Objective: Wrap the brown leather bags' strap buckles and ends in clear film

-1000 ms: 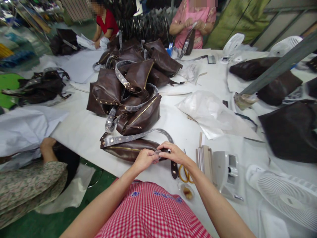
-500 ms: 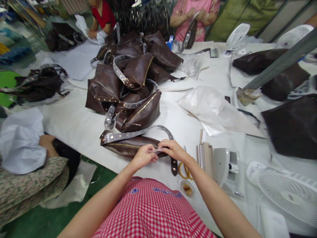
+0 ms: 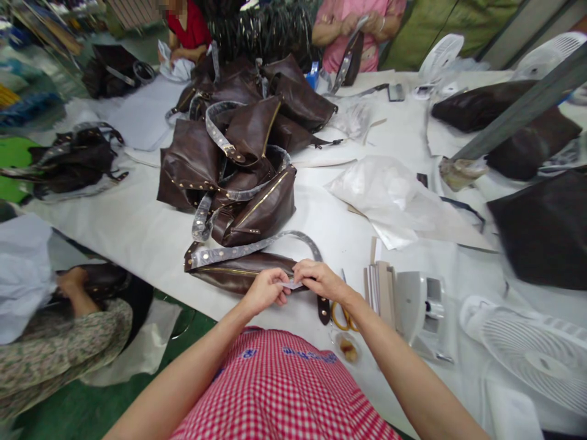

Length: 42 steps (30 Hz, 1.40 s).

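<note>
A flat brown leather bag (image 3: 238, 272) with a gold zipper lies at the near edge of the white table (image 3: 137, 226). Its strap (image 3: 257, 244), wrapped in clear film and studded, arcs over it. My left hand (image 3: 266, 290) and my right hand (image 3: 318, 280) meet at the bag's right end, both pinching a small pale strip of film or tape (image 3: 292, 285) between the fingertips. A dark strap end (image 3: 323, 308) with studs hangs just below my right hand.
A pile of brown bags (image 3: 238, 140) fills the table's middle. Yellow-handled scissors (image 3: 342, 315), a stack of card strips (image 3: 378, 281), a white device (image 3: 419, 308) and a white fan (image 3: 527, 351) lie to my right. Other people work at the left and far side.
My hands have stayed together at the bag's end, shifting only slightly while working the pale strip. The person at the left has pulled a white sheet leftward, exposing a dark bag.
</note>
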### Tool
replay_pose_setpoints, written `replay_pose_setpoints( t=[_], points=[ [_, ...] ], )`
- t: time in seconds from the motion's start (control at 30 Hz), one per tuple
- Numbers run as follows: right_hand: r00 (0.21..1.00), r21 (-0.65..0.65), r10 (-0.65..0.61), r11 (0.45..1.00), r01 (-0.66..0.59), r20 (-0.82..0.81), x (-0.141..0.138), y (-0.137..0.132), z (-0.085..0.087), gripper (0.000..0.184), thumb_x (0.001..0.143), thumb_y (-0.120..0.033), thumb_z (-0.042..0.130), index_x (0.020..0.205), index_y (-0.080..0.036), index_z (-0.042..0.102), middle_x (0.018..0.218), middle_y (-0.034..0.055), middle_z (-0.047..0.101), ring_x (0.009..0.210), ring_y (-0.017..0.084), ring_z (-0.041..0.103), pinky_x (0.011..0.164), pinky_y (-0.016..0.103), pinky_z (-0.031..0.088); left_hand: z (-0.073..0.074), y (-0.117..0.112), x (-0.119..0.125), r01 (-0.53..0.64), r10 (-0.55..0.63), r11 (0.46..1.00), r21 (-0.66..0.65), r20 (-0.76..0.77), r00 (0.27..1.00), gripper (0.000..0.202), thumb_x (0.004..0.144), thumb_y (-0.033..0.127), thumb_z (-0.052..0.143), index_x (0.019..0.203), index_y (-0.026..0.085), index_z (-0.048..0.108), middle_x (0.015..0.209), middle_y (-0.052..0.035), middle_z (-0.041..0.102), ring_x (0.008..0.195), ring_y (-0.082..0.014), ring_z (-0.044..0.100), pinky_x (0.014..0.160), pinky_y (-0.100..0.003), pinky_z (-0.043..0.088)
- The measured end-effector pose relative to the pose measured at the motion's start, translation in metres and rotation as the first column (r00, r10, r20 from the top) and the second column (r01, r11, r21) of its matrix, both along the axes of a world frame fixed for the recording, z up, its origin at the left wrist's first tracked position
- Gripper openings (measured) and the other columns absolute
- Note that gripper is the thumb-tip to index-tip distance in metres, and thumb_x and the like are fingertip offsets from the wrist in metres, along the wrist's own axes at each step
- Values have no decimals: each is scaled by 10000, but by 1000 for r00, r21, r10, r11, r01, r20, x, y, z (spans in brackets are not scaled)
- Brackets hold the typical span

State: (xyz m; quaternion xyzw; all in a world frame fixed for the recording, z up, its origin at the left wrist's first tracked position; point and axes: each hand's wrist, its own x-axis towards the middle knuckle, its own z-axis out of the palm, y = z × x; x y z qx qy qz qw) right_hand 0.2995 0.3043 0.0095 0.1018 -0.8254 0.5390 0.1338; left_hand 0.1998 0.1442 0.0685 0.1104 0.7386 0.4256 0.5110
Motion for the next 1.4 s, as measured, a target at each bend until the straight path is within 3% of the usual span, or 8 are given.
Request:
replay_pose_setpoints(
  t=[0.17, 0.33, 0.5, 0.57, 0.7, 0.93, 1.17, 1.4],
  points=[
    [1000, 68, -3, 998, 5, -16, 3, 2, 7, 282, 767, -11, 469, 814, -189, 682, 932, 69, 619, 962, 180, 588, 860, 331, 482, 14, 1, -5, 30, -29, 999, -43, 22, 999, 145, 663, 100, 582, 781, 126, 661, 630, -17, 667, 531, -113, 609, 576, -240, 507],
    [1000, 101, -11, 995, 12, -7, 4, 0, 13, 152, 840, -119, 521, 781, -175, 649, 956, 79, 604, 918, 172, 583, 835, 321, 482, 23, 0, -16, 118, -113, 993, -22, 148, 982, 355, 778, 420, 563, 853, 101, 701, 766, -83, 710, 695, -178, 654, 625, -267, 490],
    [998, 246, -57, 967, 61, -21, 0, -7, 18, 133, 839, -153, 550, 709, -179, 538, 809, 54, 561, 802, 175, 531, 753, 309, 465, 20, 8, -15, 249, -263, 964, -88, -221, 939, 39, 660, 167, 603, 694, 150, 592, 545, 25, 587, 513, -114, 524, 502, -205, 356],
    [997, 322, -71, 944, 73, -17, 0, -9, 21, 116, 841, -134, 519, 736, -183, 511, 777, 45, 541, 772, 177, 505, 729, 305, 455, 23, 11, -14, 285, -319, 947, -146, -342, 884, 110, 631, 111, 582, 717, 175, 557, 529, 50, 568, 497, -107, 502, 486, -199, 322],
    [989, 475, -140, 867, 150, -55, 2, -15, 22, 51, 833, -134, 490, 828, -178, 515, 825, 65, 553, 805, 195, 499, 720, 307, 453, 32, 17, -14, 354, -412, 907, -227, -313, 856, 172, 624, 89, 543, 764, 189, 535, 530, 39, 606, 482, -129, 533, 469, -211, 316],
    [917, 566, -236, 728, 386, -322, 1, -28, -3, 204, 857, -96, 416, 752, -168, 575, 781, 77, 590, 745, 181, 539, 704, 304, 491, 34, 25, -15, 245, -233, 952, -184, 82, 969, 152, 645, 62, 506, 712, 191, 462, 563, -1, 644, 517, -166, 625, 494, -239, 441],
    [847, 512, -234, 709, 485, -477, 3, -27, -6, 206, 907, -117, 445, 959, -115, 644, 947, 138, 673, 938, 212, 634, 860, 349, 555, 22, 23, -20, 78, 11, 981, -177, 451, 893, 176, 650, 196, 676, 716, 155, 518, 671, -46, 669, 596, -208, 655, 570, -327, 518],
    [876, 442, -241, 789, 427, -417, 6, -29, -10, 247, 915, -133, 461, 1070, -116, 652, 1016, 150, 695, 1019, 235, 654, 942, 393, 556, 6, 16, -18, -57, 136, 982, -182, 456, 880, 122, 625, 86, 654, 665, 149, 557, 560, 30, 605, 535, -127, 565, 601, -289, 516]
  ],
)
